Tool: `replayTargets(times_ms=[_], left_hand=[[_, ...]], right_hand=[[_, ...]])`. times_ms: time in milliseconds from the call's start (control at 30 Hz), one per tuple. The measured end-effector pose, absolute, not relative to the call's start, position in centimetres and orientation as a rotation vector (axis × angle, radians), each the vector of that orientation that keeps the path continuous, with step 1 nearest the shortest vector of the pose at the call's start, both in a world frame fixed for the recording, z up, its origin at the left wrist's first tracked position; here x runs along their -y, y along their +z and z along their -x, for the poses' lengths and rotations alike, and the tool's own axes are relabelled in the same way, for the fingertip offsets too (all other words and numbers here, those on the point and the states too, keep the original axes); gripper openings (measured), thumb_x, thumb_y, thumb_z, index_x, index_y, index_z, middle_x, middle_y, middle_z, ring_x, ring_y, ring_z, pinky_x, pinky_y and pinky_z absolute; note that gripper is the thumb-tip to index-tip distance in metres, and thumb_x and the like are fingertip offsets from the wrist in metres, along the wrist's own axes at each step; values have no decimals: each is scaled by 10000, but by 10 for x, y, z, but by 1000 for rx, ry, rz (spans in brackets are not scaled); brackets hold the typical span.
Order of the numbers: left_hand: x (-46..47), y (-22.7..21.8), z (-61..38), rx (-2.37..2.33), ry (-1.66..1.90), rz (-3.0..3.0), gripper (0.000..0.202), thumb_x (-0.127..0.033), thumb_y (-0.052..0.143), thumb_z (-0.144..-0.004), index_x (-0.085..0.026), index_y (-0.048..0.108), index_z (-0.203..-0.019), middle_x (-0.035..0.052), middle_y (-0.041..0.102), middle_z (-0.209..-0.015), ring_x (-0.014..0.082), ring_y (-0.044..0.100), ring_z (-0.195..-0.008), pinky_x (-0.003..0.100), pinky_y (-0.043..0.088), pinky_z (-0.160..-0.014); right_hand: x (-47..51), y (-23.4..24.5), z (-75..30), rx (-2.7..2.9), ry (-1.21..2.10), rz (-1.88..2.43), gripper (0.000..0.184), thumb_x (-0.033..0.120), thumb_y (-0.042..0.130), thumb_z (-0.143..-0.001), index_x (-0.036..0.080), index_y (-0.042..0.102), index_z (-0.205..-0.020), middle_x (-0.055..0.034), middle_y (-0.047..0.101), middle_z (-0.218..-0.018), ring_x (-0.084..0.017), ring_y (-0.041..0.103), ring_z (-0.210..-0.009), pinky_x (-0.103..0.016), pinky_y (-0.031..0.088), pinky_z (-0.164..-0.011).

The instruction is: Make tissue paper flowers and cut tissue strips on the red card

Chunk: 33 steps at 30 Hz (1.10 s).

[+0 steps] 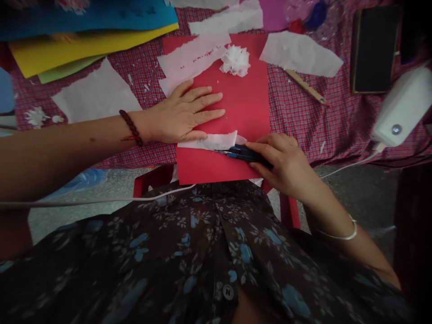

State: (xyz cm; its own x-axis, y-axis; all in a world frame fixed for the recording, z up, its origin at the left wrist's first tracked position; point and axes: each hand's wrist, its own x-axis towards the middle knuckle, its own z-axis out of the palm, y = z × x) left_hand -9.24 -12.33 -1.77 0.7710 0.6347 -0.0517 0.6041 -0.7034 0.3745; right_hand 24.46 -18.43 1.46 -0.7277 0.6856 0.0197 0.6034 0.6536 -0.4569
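Note:
My left hand [184, 113] lies flat with fingers stretched out on a red sheet of paper [246, 96], its edge pressing a folded strip of white tissue [212, 141]. My right hand [281, 159] is closed round a dark blue stapler [241, 153], whose jaw sits over the right end of the tissue strip. A white tissue flower [235, 60] rests near the top of the red sheet.
Torn white tissue pieces [299, 54], a pencil [308, 87], and blue, yellow and green sheets [74, 42] lie on the checked cloth [303, 121]. A white device [403, 108] with a cord and a dark slate [374, 49] sit right. A red stool [148, 182] stands below.

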Motion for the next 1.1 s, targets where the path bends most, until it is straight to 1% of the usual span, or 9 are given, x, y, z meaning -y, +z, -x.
replayTargets(times_ms=[100, 267, 400, 533, 700, 767, 900, 1000, 1100], left_hand=[[123, -18, 92, -950, 113, -2590, 701, -628, 300, -1013, -303, 391, -1628, -13, 217, -1764, 345, 202, -1607, 623, 36, -1301], [125, -13, 90, -966, 107, -2567, 671, -571, 320, -1016, -262, 451, -1596, 14, 244, -1756, 353, 222, -1600, 638, 53, -1299], [124, -14, 89, -953, 146, -2505, 647, -543, 397, -992, -324, 435, -1599, -51, 265, -1745, 365, 228, -1589, 679, 44, -1286], [126, -11, 88, -967, 135, -2526, 632, -512, 396, -1008, -313, 423, -1607, -44, 262, -1746, 356, 222, -1596, 655, 45, -1296], [132, -1, 84, -986, 32, -2691, 594, -430, 452, -1048, -200, 455, -1595, 96, 299, -1735, 369, 266, -1592, 615, 120, -1299], [133, 1, 85, -987, 1, -2726, 597, -436, 468, -1053, -200, 445, -1602, 122, 299, -1732, 370, 266, -1594, 606, 135, -1298], [128, -3, 89, -980, 46, -2728, 606, -496, 378, -1074, -216, 436, -1608, 107, 309, -1730, 348, 263, -1594, 586, 134, -1302], [123, -8, 91, -1000, 98, -2638, 668, -590, 272, -1051, -255, 456, -1599, 47, 342, -1722, 307, 270, -1590, 551, 135, -1308], [122, -10, 90, -1030, 105, -2587, 691, -603, 312, -1024, -254, 456, -1603, 23, 350, -1718, 303, 266, -1590, 522, 108, -1314]], right_hand=[[179, 15, -238, 2701, 615, 1029, 409, 273, 574, -991, 250, 606, -1398, -143, 677, -1182, -359, 649, -1091, -534, 509, -896], [171, 15, -227, 2740, 589, 992, 417, 276, 552, -999, 288, 582, -1415, -118, 682, -1180, -337, 645, -1080, -511, 497, -902], [167, 14, -220, 2747, 605, 974, 413, 268, 568, -983, 278, 605, -1394, -126, 689, -1207, -349, 641, -1076, -513, 491, -873], [171, 15, -220, 2738, 624, 968, 420, 254, 575, -982, 260, 609, -1400, -134, 690, -1193, -352, 640, -1071, -517, 497, -881], [186, 16, -233, 2701, 614, 985, 399, 265, 561, -1006, 262, 585, -1405, -131, 687, -1177, -341, 651, -1049, -515, 512, -863], [190, 17, -236, 2689, 620, 1013, 403, 263, 571, -1002, 283, 580, -1404, -128, 688, -1179, -347, 655, -1054, -522, 514, -853], [191, 16, -237, 2679, 630, 1026, 385, 263, 576, -1000, 294, 594, -1384, -128, 691, -1184, -357, 658, -1075, -531, 514, -859], [190, 15, -237, 2681, 627, 1028, 377, 265, 580, -996, 290, 610, -1370, -126, 691, -1176, -354, 659, -1068, -531, 507, -870], [189, 14, -237, 2678, 626, 1025, 388, 254, 592, -982, 279, 622, -1369, -130, 692, -1190, -352, 660, -1081, -520, 502, -868]])
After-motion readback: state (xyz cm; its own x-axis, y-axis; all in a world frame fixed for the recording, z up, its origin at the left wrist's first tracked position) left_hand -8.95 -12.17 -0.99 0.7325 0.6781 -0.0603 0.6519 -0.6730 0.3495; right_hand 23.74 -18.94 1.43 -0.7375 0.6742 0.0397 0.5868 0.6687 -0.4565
